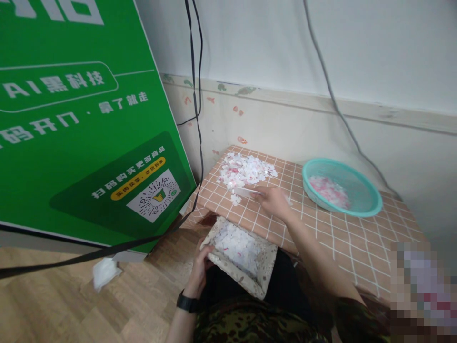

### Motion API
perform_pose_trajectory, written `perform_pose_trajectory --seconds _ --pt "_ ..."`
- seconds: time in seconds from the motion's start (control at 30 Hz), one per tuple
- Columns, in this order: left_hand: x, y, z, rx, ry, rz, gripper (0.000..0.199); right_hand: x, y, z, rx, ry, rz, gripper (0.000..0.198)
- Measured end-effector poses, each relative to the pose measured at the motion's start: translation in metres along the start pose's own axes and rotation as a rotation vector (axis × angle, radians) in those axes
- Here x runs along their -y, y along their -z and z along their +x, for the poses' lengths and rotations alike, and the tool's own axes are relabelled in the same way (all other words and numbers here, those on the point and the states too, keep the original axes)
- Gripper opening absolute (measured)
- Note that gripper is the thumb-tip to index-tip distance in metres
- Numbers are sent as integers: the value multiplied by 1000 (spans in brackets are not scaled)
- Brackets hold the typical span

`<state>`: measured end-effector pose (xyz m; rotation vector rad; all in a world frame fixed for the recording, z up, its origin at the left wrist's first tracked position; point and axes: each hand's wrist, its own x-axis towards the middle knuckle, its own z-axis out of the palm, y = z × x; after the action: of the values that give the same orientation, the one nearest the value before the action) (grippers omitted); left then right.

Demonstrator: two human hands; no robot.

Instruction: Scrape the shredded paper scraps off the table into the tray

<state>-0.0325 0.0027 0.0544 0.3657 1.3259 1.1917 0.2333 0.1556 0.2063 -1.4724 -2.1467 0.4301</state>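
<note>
My left hand grips the left side of a shallow patterned box, its fingers closed on the rim. White flakes with a few red bits lie inside this box, which is tilted over my lap below the table edge. Above the table, my right hand is closed on a thin, pale, flat scraper-like tool. The tool's end touches or lies just beside a pile of white and pink flakes; its exact kind is unclear.
A turquoise mesh basket holding pink and white flakes stands on the brown checked tablecloth. A green cabinet rises at left, with a black cable before the wall. White crumpled paper lies on the floor.
</note>
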Motion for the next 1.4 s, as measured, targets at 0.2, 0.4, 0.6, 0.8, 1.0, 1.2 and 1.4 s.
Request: perform_pose_trajectory --seconds 0.2,0.4,0.6,0.8,1.0,1.2,1.4 --pt "3 2 3 3 -6 15 55 0 1 -5 -31 -11 22 27" --pt "2 2 3 1 -8 1 55 -6 -3 -17 3 10 67 24" --pt "-1 0 0 2 -15 -17 54 -8 -3 -29 -43 -14 112 25" --pt "1 2 2 12 -9 11 54 -8 9 -34 20 -22 65 23" --pt "1 3 3 -7 9 19 55 -8 11 -41 -31 -55 65 23" --pt "0 1 1 -5 -13 21 53 -1 -1 -42 -43 -45 154 27" --pt "-1 1 0 -9 -10 31 51 1 -5 -39 46 3 118 26"
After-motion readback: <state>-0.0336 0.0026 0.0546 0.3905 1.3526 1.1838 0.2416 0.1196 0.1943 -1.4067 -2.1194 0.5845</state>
